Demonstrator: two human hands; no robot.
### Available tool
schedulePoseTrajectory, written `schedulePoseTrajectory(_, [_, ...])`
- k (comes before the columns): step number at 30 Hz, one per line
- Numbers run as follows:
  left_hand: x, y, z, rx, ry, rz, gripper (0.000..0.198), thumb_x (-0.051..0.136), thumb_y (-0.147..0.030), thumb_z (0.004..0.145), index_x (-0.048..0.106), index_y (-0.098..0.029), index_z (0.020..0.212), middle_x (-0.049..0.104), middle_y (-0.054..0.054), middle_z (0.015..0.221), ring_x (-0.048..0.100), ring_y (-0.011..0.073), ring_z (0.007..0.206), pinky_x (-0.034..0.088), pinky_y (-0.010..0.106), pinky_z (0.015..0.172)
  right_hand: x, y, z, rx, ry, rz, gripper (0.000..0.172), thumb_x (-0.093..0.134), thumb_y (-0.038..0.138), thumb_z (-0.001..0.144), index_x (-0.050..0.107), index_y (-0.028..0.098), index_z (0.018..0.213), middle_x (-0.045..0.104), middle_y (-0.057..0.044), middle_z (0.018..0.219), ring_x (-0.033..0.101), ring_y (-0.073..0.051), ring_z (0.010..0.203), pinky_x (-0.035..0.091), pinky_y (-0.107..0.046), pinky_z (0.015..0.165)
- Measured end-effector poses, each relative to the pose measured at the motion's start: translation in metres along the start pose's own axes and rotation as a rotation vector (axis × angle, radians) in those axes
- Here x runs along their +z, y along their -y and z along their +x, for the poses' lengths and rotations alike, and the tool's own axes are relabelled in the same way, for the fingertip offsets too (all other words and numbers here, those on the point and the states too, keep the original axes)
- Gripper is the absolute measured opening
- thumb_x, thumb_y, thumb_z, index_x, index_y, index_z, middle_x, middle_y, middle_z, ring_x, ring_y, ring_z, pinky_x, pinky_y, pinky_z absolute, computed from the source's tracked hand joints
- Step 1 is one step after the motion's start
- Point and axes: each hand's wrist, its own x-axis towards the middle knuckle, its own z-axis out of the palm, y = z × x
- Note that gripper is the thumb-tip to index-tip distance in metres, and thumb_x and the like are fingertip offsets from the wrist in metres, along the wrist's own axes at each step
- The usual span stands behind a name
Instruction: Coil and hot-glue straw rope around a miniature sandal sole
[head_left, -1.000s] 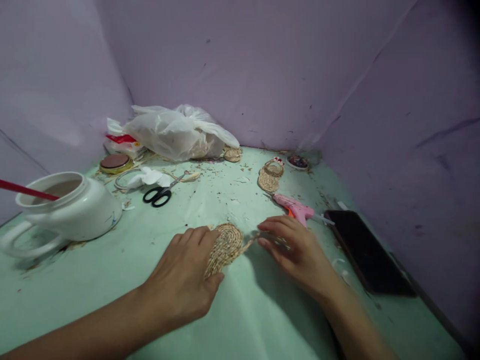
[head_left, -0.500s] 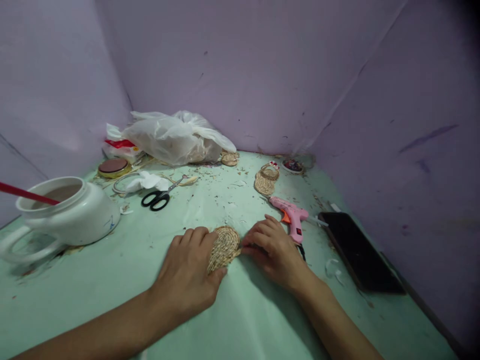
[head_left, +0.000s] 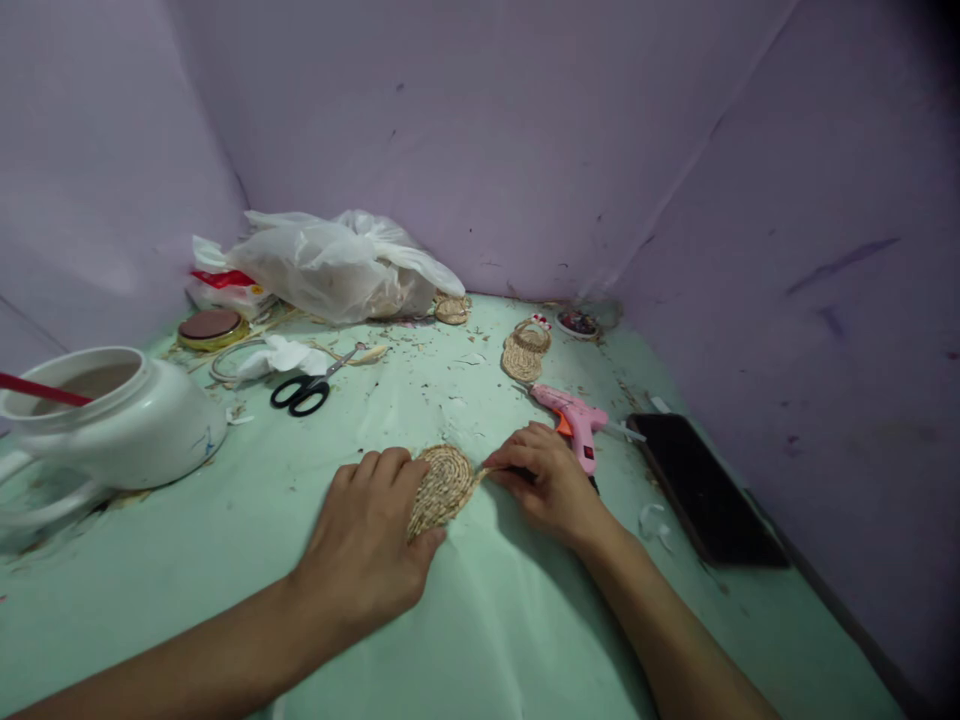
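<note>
A flat coil of braided straw (head_left: 444, 487) lies on the pale green tabletop in front of me. My left hand (head_left: 375, 525) grips its left edge, fingers along the top and thumb at the lower side. The loose end of the straw cord (head_left: 484, 473) runs off the coil's right side. Pinched on that end are the fingertips of my right hand (head_left: 544, 485). Just beyond this hand lies a pink glue gun (head_left: 574, 415), its nozzle pointing left. Behind it rests a small woven straw slipper (head_left: 525, 352) with red and white trim.
On the left stands a white pot (head_left: 142, 420) with a red stick in it. Black-handled scissors (head_left: 307, 393) lie beyond my left hand. A plastic bag (head_left: 345, 270) and a round tin (head_left: 212, 328) sit by the back wall. At the right is a dark phone (head_left: 705, 490).
My right hand has drawn slightly away from the coil, so more of the cord end shows between them. The left hand keeps its hold. The whole view has shifted a little.
</note>
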Motion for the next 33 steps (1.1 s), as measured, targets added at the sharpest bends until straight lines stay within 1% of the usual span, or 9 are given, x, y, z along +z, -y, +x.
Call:
schedulePoseTrajectory(4, [0.000,0.000,0.001,-0.005,-0.002,0.000,0.037,0.057,-0.032,0.073,0.054,-0.020,0.108,0.055,0.012,0.114,0.048,0.0303,0.104,0.038,0.048,0.085,-0.007,0.003,0.000,0.030,0.065,0.004,0.013,0.062,0.023,0.079,0.070,0.021,0.089,0.067,-0.005,0.076,0.056,-0.020,0.076,0.038,-0.037,0.072])
schedulePoseTrajectory(7, [0.000,0.000,0.002,0.001,0.008,-0.002,0.036,0.055,-0.031,0.073,0.055,-0.019,0.108,0.055,0.012,0.111,0.049,0.0298,0.101,0.039,0.047,0.084,-0.005,0.002,0.000,-0.021,0.067,-0.019,0.012,0.058,0.020,0.082,0.070,0.021,0.086,0.067,-0.005,0.074,0.055,-0.019,0.074,0.038,-0.037,0.074])
schedulePoseTrajectory(14, [0.004,0.001,0.004,0.053,-0.018,-0.013,0.038,0.051,-0.023,0.071,0.055,-0.017,0.108,0.053,0.012,0.107,0.048,0.0292,0.100,0.039,0.045,0.083,0.003,0.003,0.001,-0.057,0.012,-0.065,0.014,0.055,0.015,0.083,0.066,0.022,0.083,0.065,-0.002,0.075,0.054,-0.019,0.078,0.034,-0.041,0.085])
schedulePoseTrajectory(18, [0.004,0.001,0.004,0.059,-0.028,-0.023,0.040,0.051,-0.021,0.069,0.055,-0.018,0.109,0.053,0.012,0.107,0.049,0.0291,0.099,0.039,0.046,0.084,0.004,0.002,0.001,-0.042,-0.031,-0.037,0.007,0.059,0.018,0.081,0.065,0.020,0.079,0.065,-0.002,0.072,0.054,-0.018,0.075,0.036,-0.038,0.079])
schedulePoseTrajectory(22, [0.003,0.002,0.005,0.068,-0.020,-0.050,0.038,0.052,-0.021,0.069,0.055,-0.018,0.107,0.053,0.012,0.106,0.048,0.0291,0.099,0.039,0.046,0.084,0.007,0.000,0.002,0.009,-0.067,-0.082,0.005,0.062,0.021,0.080,0.067,0.021,0.078,0.066,-0.003,0.074,0.053,-0.020,0.077,0.036,-0.037,0.075])
schedulePoseTrajectory(25, [0.003,0.002,0.005,0.073,-0.025,-0.072,0.036,0.053,-0.021,0.069,0.056,-0.018,0.105,0.053,0.012,0.107,0.048,0.0285,0.099,0.039,0.045,0.085,0.008,0.003,0.002,0.001,-0.126,-0.150,0.007,0.064,0.021,0.079,0.070,0.024,0.080,0.066,-0.004,0.083,0.052,-0.022,0.085,0.035,-0.038,0.077])
schedulePoseTrajectory(28, [0.006,0.004,0.004,0.079,-0.044,-0.085,0.037,0.054,-0.020,0.069,0.056,-0.018,0.106,0.053,0.012,0.108,0.048,0.0283,0.100,0.038,0.045,0.086,0.007,0.008,0.002,0.035,-0.193,-0.293,0.006,0.069,0.026,0.075,0.071,0.023,0.079,0.066,-0.005,0.086,0.049,-0.023,0.084,0.034,-0.037,0.074])
schedulePoseTrajectory(30, [0.008,0.005,0.004,0.081,-0.071,-0.088,0.037,0.054,-0.020,0.069,0.055,-0.018,0.106,0.053,0.011,0.108,0.047,0.0282,0.101,0.038,0.045,0.086,0.006,0.013,0.002,0.100,-0.169,-0.396,0.009,0.070,0.030,0.074,0.071,0.022,0.077,0.066,-0.005,0.082,0.049,-0.022,0.079,0.033,-0.036,0.070])
schedulePoseTrajectory(33, [0.010,0.005,0.003,0.079,-0.099,-0.093,0.037,0.055,-0.019,0.068,0.056,-0.017,0.105,0.053,0.011,0.107,0.047,0.0278,0.100,0.037,0.045,0.087,0.007,0.023,0.000,0.181,-0.061,-0.465,0.014,0.063,0.033,0.080,0.071,0.023,0.074,0.067,-0.003,0.072,0.050,-0.021,0.074,0.030,-0.034,0.068])
